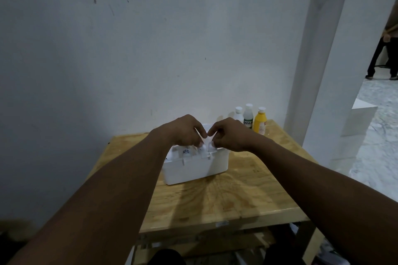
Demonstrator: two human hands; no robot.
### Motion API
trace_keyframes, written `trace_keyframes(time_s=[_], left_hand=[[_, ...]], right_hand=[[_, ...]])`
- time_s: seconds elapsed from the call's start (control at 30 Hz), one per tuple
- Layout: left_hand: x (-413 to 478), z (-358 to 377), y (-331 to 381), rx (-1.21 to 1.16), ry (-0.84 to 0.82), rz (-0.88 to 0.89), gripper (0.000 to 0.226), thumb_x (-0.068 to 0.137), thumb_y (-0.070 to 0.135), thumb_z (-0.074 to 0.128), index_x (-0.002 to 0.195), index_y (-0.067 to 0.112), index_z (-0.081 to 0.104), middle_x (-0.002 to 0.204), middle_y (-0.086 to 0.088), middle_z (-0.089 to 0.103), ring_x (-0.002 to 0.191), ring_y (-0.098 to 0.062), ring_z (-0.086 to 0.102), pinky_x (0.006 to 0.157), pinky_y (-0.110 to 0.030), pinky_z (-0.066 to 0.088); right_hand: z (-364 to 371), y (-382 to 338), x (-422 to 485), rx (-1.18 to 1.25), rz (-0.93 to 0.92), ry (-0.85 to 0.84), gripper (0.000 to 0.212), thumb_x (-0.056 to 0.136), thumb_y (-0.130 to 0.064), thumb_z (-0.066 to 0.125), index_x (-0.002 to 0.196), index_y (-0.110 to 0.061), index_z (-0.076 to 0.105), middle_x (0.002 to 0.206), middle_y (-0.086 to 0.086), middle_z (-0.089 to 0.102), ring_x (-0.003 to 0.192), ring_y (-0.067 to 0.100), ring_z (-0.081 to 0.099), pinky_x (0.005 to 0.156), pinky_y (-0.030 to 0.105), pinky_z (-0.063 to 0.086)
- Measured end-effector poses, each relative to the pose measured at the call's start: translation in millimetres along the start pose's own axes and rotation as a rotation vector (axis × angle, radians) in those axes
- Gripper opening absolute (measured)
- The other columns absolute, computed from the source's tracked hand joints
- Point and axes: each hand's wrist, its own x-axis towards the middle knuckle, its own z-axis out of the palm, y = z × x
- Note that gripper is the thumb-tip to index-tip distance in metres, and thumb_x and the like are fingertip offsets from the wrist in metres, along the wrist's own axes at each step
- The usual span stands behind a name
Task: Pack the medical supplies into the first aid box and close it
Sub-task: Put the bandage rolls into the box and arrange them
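— Hands first: where are they and what are they doing?

— Both are over the open top of the white first aid box, which sits mid-worktop, long axis running left to right. The left hand and right hand nearly meet at the fingertips, fingers curled and pinching something small and pale at the near rim; what it is, I cannot tell.

— And the rest of the supplies?

— Three bottles stand upright at the far right corner, beyond the box: a white bottle, a clear bottle with a green label and a yellow bottle. The right hand is nearer them, so I judge it reaches forward and right next.
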Motion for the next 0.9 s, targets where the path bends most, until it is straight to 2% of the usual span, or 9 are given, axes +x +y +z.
trace_keyframes(time_s=[0.1, 0.17, 0.27, 0.4, 0.53, 0.73, 0.8, 0.9], left_hand=[[-0.9, 0.1, -1.4, -0.061, -0.006, 0.005, 0.034, 0.079, 0.000, 0.078, 0.111, 0.011, 0.075, 0.097, -0.009, 0.079, 0.100, -0.027, 0.073, 0.093, -0.044, 0.059], [-0.8, 0.1, -1.7, -0.083, 0.008, 0.007, 0.033, 0.080, 0.000, 0.077, 0.110, 0.011, 0.075, 0.100, -0.015, 0.078, 0.091, -0.028, 0.073, 0.089, -0.040, 0.061], [-0.7, 0.5, -0.9, -0.083, 0.028, 0.003, 0.028, 0.081, 0.002, 0.074, 0.108, 0.010, 0.075, 0.100, -0.018, 0.075, 0.076, -0.021, 0.065, 0.076, -0.033, 0.058], [1.3, 1.9, -1.0, -0.080, 0.042, -0.016, 0.025, 0.083, 0.003, 0.071, 0.106, 0.012, 0.075, 0.093, -0.014, 0.073, 0.072, -0.022, 0.063, 0.073, -0.032, 0.057], [2.9, 3.6, -1.9, -0.074, 0.069, -0.017, 0.021, 0.083, 0.009, 0.067, 0.100, 0.018, 0.075, 0.095, -0.006, 0.073, 0.074, -0.019, 0.064, 0.079, -0.034, 0.057], [3.6, 5.1, -2.2, -0.041, 0.086, -0.015, 0.019, 0.083, 0.012, 0.069, 0.100, 0.018, 0.077, 0.099, -0.001, 0.071, 0.087, -0.019, 0.068, 0.084, -0.035, 0.060], [3.1, 5.4, -1.4, -0.009, 0.093, -0.016, 0.017, 0.084, 0.017, 0.075, 0.101, 0.015, 0.077, 0.103, -0.002, 0.072, 0.089, -0.018, 0.068, 0.078, -0.033, 0.059], [2.2, 6.5, 0.0, -0.001, 0.113, -0.021, 0.025, 0.081, 0.027, 0.082, 0.101, 0.013, 0.077, 0.101, -0.002, 0.071, 0.087, -0.017, 0.065, 0.065, -0.024, 0.049]], right_hand=[[0.2, -0.6, -0.8, 0.024, 0.007, 0.009, 0.035, 0.078, -0.011, 0.072, 0.113, -0.014, 0.072, 0.088, 0.000, 0.074, 0.090, 0.015, 0.070, 0.081, 0.027, 0.056], [0.6, 0.2, -0.8, 0.045, 0.018, 0.028, 0.034, 0.078, -0.014, 0.072, 0.112, -0.016, 0.072, 0.090, 0.002, 0.076, 0.090, 0.014, 0.071, 0.082, 0.028, 0.057], [1.1, 0.5, -0.8, 0.075, 0.039, 0.052, 0.033, 0.078, -0.016, 0.070, 0.111, -0.019, 0.071, 0.088, 0.000, 0.076, 0.089, 0.013, 0.071, 0.083, 0.029, 0.058], [1.3, -1.8, -1.3, 0.081, 0.042, 0.066, 0.032, 0.079, -0.015, 0.068, 0.112, -0.018, 0.070, 0.083, -0.005, 0.070, 0.092, 0.014, 0.069, 0.081, 0.026, 0.054], [1.2, -3.5, -1.0, 0.066, 0.036, 0.076, 0.033, 0.081, -0.016, 0.067, 0.114, -0.016, 0.070, 0.084, -0.005, 0.069, 0.091, 0.014, 0.068, 0.081, 0.025, 0.053], [1.7, -1.8, -1.0, 0.052, 0.038, 0.075, 0.032, 0.082, -0.017, 0.067, 0.113, -0.015, 0.070, 0.084, -0.006, 0.068, 0.094, 0.016, 0.067, 0.084, 0.029, 0.054], [2.7, -0.6, -0.6, 0.047, 0.045, 0.072, 0.030, 0.082, -0.019, 0.069, 0.112, -0.016, 0.070, 0.092, -0.001, 0.071, 0.096, 0.018, 0.068, 0.086, 0.031, 0.055], [4.6, 1.4, 0.4, 0.025, 0.049, 0.063, 0.030, 0.082, -0.021, 0.074, 0.111, -0.016, 0.070, 0.101, 0.006, 0.070, 0.096, 0.020, 0.068, 0.085, 0.032, 0.055]])
